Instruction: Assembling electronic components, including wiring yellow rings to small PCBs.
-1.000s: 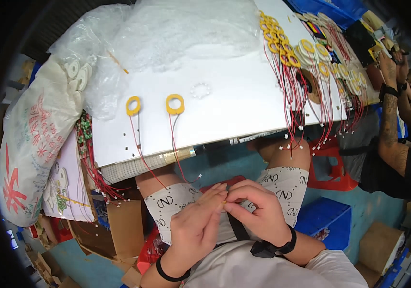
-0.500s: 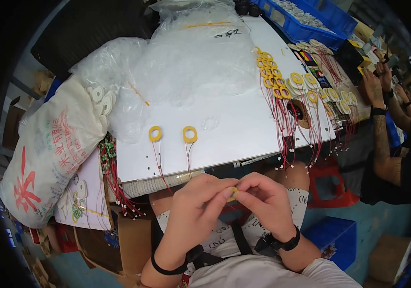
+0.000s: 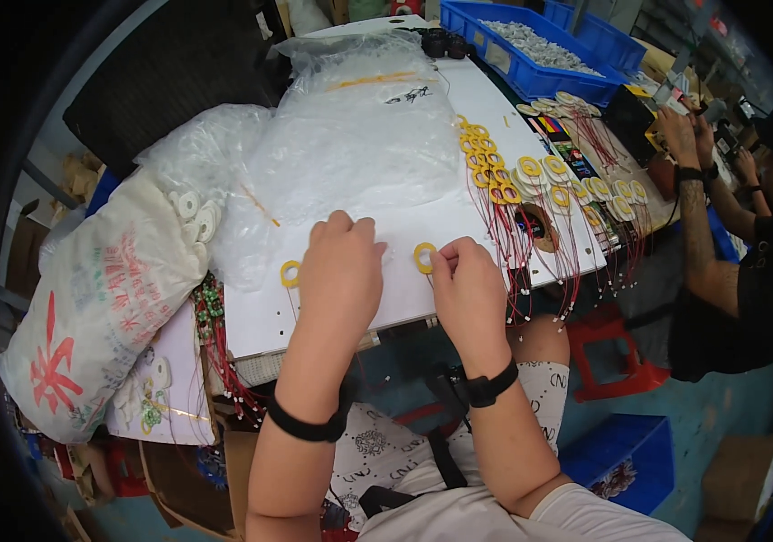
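Both hands over the near edge of the white board (image 3: 459,226). Right hand (image 3: 469,291) curled, thumb and forefinger nearly closed on the lower right rim of a yellow ring coil (image 3: 424,257) that lies flat on the board just left of the fingertips; whether it is pinched or only pressed down, I cannot tell. Left hand (image 3: 343,275) palm-down, fingers loosely bent and close together, resting on the board between that ring and a second yellow ring coil (image 3: 290,273) just beside its outer edge; whether anything lies under it cannot be told, the palm hides it. The ring itself is round, so no long axis of its own; its hole faces up. Its thin red lead seems to run from the rim toward the person, down over the board edge, mostly hidden by the right hand; that gives the piece its long line, roughly away-to-near. Risks, as I judge them: the lead is fine and could snag on the board edge or under the wrist, dragging the ring out of place; a pull could strain the joint where wire meets coil. To the right a dense row of finished yellow coils (image 3: 495,172) hangs red wires (image 3: 531,262) off the edge close to the right forearm, so a sweep of the arm could tangle or pull them off. Clear plastic bags (image 3: 359,135) crowd the far side and could slide onto the work.
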Motion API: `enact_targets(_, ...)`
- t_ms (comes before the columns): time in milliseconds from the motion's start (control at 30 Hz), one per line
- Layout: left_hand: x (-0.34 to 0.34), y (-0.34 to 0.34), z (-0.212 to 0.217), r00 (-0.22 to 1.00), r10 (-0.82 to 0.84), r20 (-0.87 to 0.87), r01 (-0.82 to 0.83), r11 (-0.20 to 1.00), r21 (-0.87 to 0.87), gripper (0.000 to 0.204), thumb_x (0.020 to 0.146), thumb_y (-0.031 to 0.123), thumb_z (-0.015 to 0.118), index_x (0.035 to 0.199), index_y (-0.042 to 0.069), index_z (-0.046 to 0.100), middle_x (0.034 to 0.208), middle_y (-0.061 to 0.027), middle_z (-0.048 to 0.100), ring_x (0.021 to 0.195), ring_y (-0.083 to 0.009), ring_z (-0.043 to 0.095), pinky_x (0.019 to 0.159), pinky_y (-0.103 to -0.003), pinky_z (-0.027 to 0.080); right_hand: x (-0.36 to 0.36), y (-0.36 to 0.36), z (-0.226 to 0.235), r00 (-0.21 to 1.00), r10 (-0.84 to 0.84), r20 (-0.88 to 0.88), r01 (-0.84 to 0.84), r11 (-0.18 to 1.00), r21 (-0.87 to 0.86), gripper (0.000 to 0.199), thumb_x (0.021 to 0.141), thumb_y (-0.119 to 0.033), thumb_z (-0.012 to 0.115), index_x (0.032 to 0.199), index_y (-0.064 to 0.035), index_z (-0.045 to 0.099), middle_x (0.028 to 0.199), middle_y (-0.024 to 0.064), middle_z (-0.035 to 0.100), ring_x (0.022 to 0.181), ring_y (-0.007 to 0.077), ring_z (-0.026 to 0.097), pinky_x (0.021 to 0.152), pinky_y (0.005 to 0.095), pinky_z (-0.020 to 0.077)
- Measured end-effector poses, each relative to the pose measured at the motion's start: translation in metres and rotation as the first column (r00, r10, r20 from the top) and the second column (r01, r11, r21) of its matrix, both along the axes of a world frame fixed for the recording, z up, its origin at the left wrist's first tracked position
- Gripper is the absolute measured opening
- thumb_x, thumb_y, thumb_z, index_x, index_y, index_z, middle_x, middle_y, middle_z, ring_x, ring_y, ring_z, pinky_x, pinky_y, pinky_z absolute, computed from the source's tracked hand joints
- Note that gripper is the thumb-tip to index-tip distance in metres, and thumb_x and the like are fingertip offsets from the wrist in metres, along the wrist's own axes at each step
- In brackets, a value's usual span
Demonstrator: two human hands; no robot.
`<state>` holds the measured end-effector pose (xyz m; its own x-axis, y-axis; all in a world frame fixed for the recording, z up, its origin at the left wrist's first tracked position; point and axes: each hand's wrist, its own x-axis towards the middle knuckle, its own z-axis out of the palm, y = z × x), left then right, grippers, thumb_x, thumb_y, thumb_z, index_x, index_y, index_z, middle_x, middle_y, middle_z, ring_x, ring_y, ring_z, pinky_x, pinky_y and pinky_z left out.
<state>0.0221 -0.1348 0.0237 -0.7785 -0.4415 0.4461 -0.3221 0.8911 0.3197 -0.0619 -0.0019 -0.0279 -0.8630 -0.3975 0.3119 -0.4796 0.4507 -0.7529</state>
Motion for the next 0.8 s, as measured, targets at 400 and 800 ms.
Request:
enact_targets(400,-0.005,-0.018,-0.017,0.998,0.024,0.062,-0.030,0.995,0.092,0.016,0.088,0.011,0.069,0.099,0.001,0.069,0.084,-0.0136,0.071,0.076,-0.0336,0.066,0.068,-0.042,0.052,-0.007,-0.010,-0.002,0.997,-0.070,-0.040,0.073,0.993,0.094,0.018,0.091,-0.019,0.069,0.095,-0.0034,0.061,0.090,0.0148,0.065,0.079,0.0368,0.066,0.068,0.0478,0.0526)
enact_targets(800,0.139,-0.003,0.004,0.880,0.371,-0.296,0.164,0.347,0.923,0.019,0.099,0.010,0.060,0.114,-0.001,0.058,0.080,-0.0156,0.073,0.063,-0.0112,0.065,0.053,-0.021,0.042,0.050,-0.010,0.044,0.971,0.222,0.090,-0.213,0.972,-0.104,0.019,0.091,-0.017,0.070,0.097,-0.0010,0.061,0.084,0.0159,0.060,0.074,0.0316,0.062,0.069,0.0432,0.0500)
